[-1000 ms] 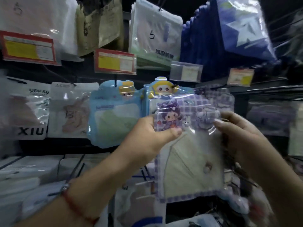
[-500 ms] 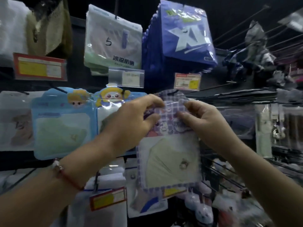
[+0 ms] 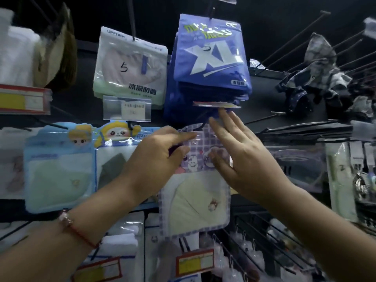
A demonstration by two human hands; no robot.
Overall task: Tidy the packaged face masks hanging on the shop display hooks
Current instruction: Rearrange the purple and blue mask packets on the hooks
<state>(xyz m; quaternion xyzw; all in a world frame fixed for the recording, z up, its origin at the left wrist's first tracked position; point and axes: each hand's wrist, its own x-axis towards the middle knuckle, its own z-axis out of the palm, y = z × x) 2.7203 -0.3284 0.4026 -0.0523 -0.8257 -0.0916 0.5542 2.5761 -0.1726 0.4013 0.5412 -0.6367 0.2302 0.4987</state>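
1. The left hand [image 3: 156,157] pinches the top of the purple checked mask packet [image 3: 195,180] at its hook [image 3: 200,127].
2. The right hand [image 3: 242,157] is spread flat beside it, holding nothing.
3. If the hole misses the hook's tip, I reckon the packet drops onto the rows below.

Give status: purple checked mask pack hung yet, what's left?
Done: blue XL packs and cartoon packs hang in place. In hand: left hand pinches the purple checked pack at its hook; right hand open beside it. Left: seat it, release.
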